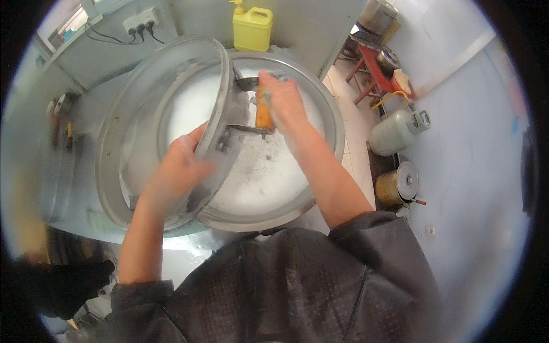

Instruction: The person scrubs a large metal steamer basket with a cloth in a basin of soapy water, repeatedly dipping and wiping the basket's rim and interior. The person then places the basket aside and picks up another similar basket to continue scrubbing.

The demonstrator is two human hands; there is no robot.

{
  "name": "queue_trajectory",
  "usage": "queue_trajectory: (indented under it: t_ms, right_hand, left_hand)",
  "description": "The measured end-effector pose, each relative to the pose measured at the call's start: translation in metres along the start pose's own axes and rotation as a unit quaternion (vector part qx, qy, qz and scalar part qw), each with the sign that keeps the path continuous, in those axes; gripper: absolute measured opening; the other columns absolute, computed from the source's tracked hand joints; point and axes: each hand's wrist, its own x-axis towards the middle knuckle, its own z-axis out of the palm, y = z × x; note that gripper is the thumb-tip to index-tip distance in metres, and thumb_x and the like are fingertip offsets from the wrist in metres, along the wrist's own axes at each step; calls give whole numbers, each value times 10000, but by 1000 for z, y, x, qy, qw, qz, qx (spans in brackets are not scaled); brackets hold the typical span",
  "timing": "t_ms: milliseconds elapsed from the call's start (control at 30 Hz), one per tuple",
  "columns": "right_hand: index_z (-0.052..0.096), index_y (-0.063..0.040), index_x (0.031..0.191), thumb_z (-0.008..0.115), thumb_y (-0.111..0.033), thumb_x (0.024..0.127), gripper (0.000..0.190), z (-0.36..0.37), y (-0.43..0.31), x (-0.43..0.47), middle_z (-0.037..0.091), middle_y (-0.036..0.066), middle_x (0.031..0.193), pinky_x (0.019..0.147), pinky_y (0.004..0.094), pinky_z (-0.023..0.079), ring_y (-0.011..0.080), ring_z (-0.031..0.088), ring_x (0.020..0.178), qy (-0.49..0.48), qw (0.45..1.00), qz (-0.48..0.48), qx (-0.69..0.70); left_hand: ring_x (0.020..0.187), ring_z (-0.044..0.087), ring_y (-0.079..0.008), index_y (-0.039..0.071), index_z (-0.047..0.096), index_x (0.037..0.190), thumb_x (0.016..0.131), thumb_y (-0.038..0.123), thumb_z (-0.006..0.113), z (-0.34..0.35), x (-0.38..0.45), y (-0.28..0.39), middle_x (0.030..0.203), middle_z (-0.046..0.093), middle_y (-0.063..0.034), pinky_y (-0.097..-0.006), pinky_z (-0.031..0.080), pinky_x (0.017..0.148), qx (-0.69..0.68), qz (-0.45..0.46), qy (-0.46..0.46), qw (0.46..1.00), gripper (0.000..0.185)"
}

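Note:
My left hand [180, 171] grips the near rim of a large round metal cookware piece [221, 107], which stands tilted. Through its wide opening the basin behind shows. On its right side, an orange handle [263, 107] sits between two metal brackets. My right hand [285, 96] closes around the upper part of this handle. Some greyish material shows at its fingers; I cannot tell whether it is a scrubber. Below and behind lies a wide metal basin [332, 124] filled with white suds [257, 180] with dark specks.
A yellow pump jug [253, 30] stands behind the basin, near a power strip [140, 20] with plugs. At right are a red stool [373, 68], a gas cylinder [392, 133] and a lidded pot [396, 182]. Blurred tools [64, 124] lie at left.

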Motion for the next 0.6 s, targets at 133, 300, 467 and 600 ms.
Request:
queue_trajectory:
  t_ms: [133,300,467,600]
  right_hand:
    - [379,87,1157,581,-422,836,634,1,-1,-21,519,198,1111,839,309,430,241,528,987,33,989,-47,-135]
    - [354,95,1132,583,-404,831,626,-10,21,-54,562,205,917,691,374,474,228,569,872,9,997,-17,76]
    - [526,-19,1017,581,-274,732,385,-27,59,-37,596,138,897,676,409,474,267,555,688,-99,878,-225,-410]
    - [483,42,1109,578,-227,778,438,-19,103,2,573,225,984,793,411,460,314,567,897,-184,717,-202,-642]
  left_hand:
    - [985,538,-147,-23,457,1294,601,63,625,-2,2,-2,1084,592,-83,-282,402,920,44,7,0,999,718]
    - [945,522,-125,-32,476,1271,606,75,627,-4,2,0,1059,594,-73,-274,423,872,77,9,-17,997,690]
    - [934,522,-124,-8,467,1287,634,115,659,-8,10,2,1059,593,-69,-277,428,864,84,12,-5,996,691]
    - [961,567,-173,30,435,1326,707,38,644,-17,-4,-3,1094,616,-103,-302,428,886,180,37,17,983,653]
